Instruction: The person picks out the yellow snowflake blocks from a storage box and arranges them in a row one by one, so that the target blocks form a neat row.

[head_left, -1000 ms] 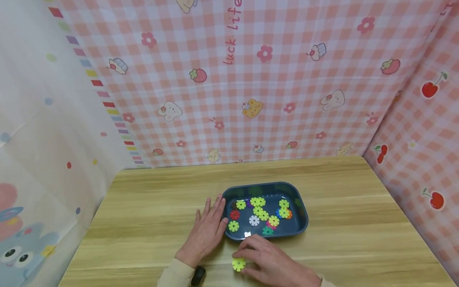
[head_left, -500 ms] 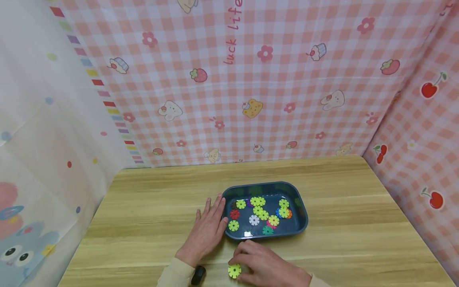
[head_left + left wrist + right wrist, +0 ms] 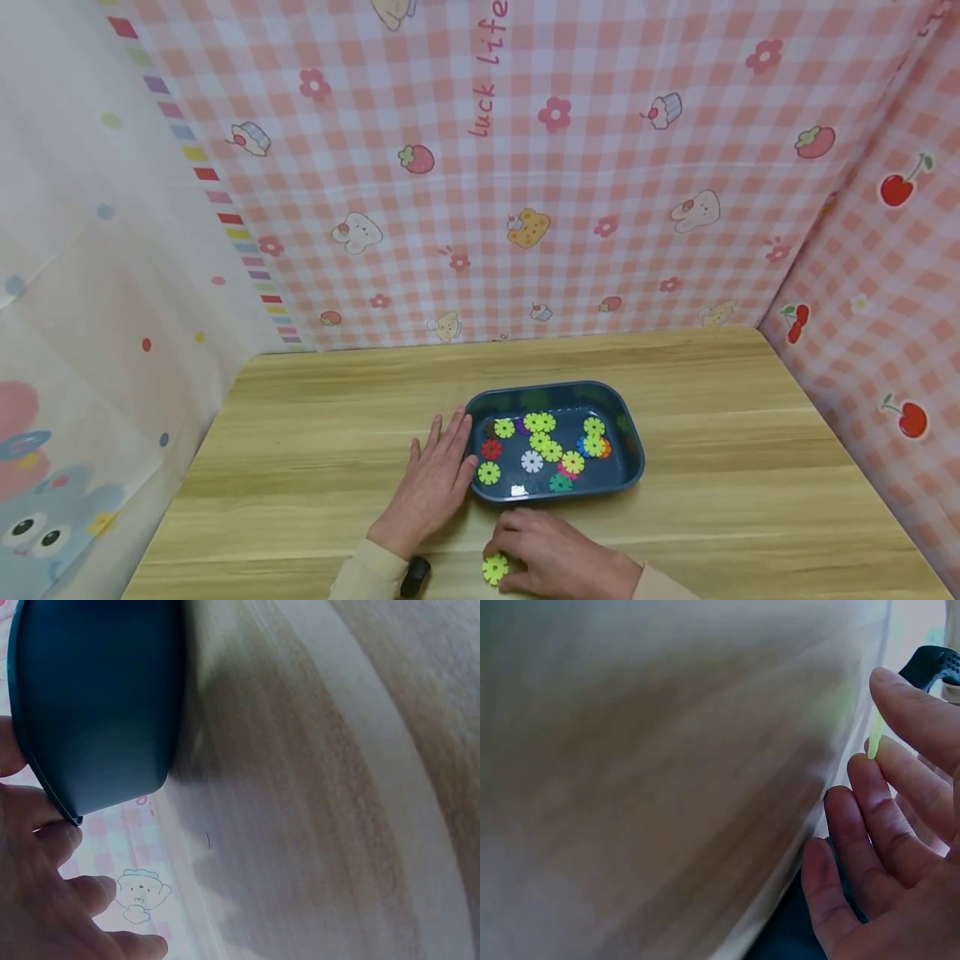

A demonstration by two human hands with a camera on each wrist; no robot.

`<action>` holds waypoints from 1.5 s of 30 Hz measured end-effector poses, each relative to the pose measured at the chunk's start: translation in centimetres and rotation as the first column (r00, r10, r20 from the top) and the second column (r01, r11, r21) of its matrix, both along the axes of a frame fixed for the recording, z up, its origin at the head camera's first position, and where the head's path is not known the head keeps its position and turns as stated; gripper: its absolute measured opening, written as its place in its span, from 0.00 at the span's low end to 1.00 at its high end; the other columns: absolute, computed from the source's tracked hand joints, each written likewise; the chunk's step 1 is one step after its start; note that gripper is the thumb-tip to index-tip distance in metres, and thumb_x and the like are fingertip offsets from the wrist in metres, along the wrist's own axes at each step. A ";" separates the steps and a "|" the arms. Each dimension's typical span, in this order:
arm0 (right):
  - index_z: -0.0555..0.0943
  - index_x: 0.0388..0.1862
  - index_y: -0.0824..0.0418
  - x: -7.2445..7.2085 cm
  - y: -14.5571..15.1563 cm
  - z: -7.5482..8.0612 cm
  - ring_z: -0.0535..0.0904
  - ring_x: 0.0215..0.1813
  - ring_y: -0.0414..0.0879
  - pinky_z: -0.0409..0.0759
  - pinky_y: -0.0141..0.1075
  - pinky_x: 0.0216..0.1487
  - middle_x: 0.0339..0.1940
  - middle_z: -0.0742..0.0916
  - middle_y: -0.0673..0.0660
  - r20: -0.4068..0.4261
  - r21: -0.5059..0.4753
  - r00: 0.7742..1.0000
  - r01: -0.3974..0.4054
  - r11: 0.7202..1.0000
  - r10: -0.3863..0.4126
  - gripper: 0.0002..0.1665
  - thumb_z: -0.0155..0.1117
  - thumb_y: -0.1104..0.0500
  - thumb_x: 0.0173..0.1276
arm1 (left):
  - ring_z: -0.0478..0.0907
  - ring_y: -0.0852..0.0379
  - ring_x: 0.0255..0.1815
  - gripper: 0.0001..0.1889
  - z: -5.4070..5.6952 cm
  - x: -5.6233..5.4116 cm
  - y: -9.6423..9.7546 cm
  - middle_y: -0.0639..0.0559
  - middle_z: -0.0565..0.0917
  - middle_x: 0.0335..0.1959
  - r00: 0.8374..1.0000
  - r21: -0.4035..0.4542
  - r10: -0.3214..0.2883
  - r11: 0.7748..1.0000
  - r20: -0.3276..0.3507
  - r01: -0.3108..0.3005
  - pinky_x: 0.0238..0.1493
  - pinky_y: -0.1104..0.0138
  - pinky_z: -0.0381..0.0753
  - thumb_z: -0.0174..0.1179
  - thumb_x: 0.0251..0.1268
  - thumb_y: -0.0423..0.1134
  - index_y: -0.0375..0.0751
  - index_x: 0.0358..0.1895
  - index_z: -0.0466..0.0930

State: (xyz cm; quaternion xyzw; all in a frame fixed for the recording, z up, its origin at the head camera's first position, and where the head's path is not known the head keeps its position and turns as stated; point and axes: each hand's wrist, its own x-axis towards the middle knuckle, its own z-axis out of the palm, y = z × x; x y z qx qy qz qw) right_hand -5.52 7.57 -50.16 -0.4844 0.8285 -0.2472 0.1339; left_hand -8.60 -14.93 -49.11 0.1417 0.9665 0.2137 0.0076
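Observation:
Between the thumb and fingertips of my right hand (image 3: 551, 552) is a yellow-green notched plastic building disc (image 3: 494, 570), pinched in front of the tray near the table's front edge. The right wrist view shows that disc (image 3: 875, 736) edge-on, held at thumb and finger. My left hand (image 3: 426, 493) rests at the left end of a dark blue tray (image 3: 615, 477), fingers extended along its side and thumb at the rim. Several notched discs lie inside the tray: yellow-green ones (image 3: 489, 473), a red one (image 3: 491, 449), a white one (image 3: 532, 461) and a green one (image 3: 559, 482).
The tray stands on a wood-grain table (image 3: 315, 450). A black wrist strap (image 3: 415, 577) is by the left sleeve. Behind the table rises a pink checked cloth (image 3: 480, 192), with further printed cloth on both sides.
My right hand has drawn back a little from the tray toward the table's front edge, the disc still pinched. The left hand and the tray have stayed in place.

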 end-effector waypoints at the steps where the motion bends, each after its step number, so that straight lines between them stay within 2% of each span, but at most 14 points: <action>1: 0.87 0.54 0.48 0.0 0.0 0.0 0.74 0.45 0.30 0.79 0.29 0.53 0.46 0.82 0.38 -0.012 0.005 1.000 0.004 1.000 -0.004 0.17 0.73 0.46 0.70 | 0.47 0.35 0.83 0.31 0.0 0.0 0.0 0.45 0.54 0.84 1.000 0.000 0.000 1.000 0.000 0.000 0.72 0.28 0.53 0.45 0.85 0.48 0.38 0.82 0.57; 18: 0.87 0.53 0.47 -0.1 0.2 -0.2 0.72 0.42 0.30 0.77 0.28 0.51 0.43 0.80 0.37 -0.026 0.052 1.000 0.011 0.999 -0.010 0.21 0.74 0.40 0.66 | 0.48 0.34 0.83 0.31 0.1 0.0 0.0 0.45 0.55 0.84 1.000 0.007 -0.003 1.000 -0.004 0.003 0.72 0.27 0.54 0.46 0.85 0.47 0.37 0.82 0.57; 23: 0.85 0.58 0.47 -0.1 0.8 0.5 0.73 0.46 0.30 0.79 0.30 0.53 0.47 0.82 0.36 0.086 0.055 0.996 0.015 0.998 -0.020 0.22 0.71 0.41 0.70 | 0.48 0.34 0.83 0.31 0.0 0.0 0.1 0.45 0.55 0.84 1.000 0.006 -0.002 1.000 -0.007 0.002 0.72 0.28 0.54 0.46 0.85 0.48 0.37 0.82 0.58; 27: 0.85 0.59 0.46 0.0 1.7 1.8 0.76 0.48 0.30 0.80 0.31 0.55 0.50 0.84 0.36 0.141 -0.009 0.989 0.048 0.999 -0.047 0.20 0.66 0.42 0.74 | 0.48 0.34 0.83 0.31 0.0 0.0 0.1 0.45 0.55 0.84 1.000 0.006 0.001 1.000 -0.005 -0.001 0.72 0.28 0.54 0.46 0.85 0.48 0.37 0.82 0.57; 31: 0.87 0.56 0.46 0.1 2.8 3.3 0.78 0.51 0.32 0.81 0.33 0.57 0.50 0.85 0.36 0.082 -0.110 0.991 0.110 0.988 -0.102 0.17 0.61 0.42 0.78 | 0.47 0.34 0.83 0.31 0.0 0.0 0.1 0.45 0.54 0.84 1.000 0.003 0.007 1.000 0.002 -0.007 0.72 0.28 0.53 0.46 0.85 0.48 0.37 0.82 0.57; 35: 0.88 0.50 0.44 -0.1 3.8 4.2 0.80 0.48 0.31 0.83 0.33 0.53 0.47 0.85 0.35 0.014 -0.226 0.981 0.191 0.955 -0.193 0.11 0.62 0.45 0.78 | 0.47 0.34 0.83 0.31 0.0 0.1 0.1 0.45 0.55 0.84 1.000 0.007 0.010 1.000 0.001 -0.010 0.72 0.28 0.53 0.46 0.85 0.48 0.37 0.82 0.57; 40: 0.88 0.45 0.45 -1.3 5.1 4.2 0.83 0.45 0.33 0.85 0.35 0.49 0.43 0.87 0.36 -0.098 -0.362 0.951 0.240 0.901 -0.293 0.05 0.69 0.54 0.74 | 0.47 0.34 0.83 0.31 0.0 0.1 0.2 0.45 0.54 0.84 1.000 0.016 0.013 1.000 -0.002 -0.013 0.73 0.28 0.52 0.46 0.84 0.48 0.37 0.82 0.57; 42: 0.88 0.44 0.47 -2.0 5.7 4.0 0.84 0.45 0.35 0.86 0.37 0.48 0.42 0.88 0.38 -0.126 -0.385 0.936 0.260 0.886 -0.329 0.06 0.72 0.57 0.71 | 0.47 0.34 0.83 0.31 0.0 0.0 0.2 0.45 0.54 0.84 1.000 0.016 0.012 1.000 -0.004 -0.012 0.73 0.28 0.52 0.47 0.84 0.47 0.37 0.82 0.58; 45: 0.88 0.44 0.49 -3.2 6.7 3.8 0.85 0.44 0.38 0.87 0.39 0.47 0.42 0.89 0.42 -0.151 -0.374 0.915 0.298 0.878 -0.375 0.08 0.74 0.60 0.69 | 0.48 0.34 0.83 0.31 -0.1 0.0 0.2 0.45 0.55 0.84 1.000 0.016 0.012 1.000 -0.011 -0.011 0.72 0.28 0.53 0.47 0.84 0.47 0.37 0.82 0.58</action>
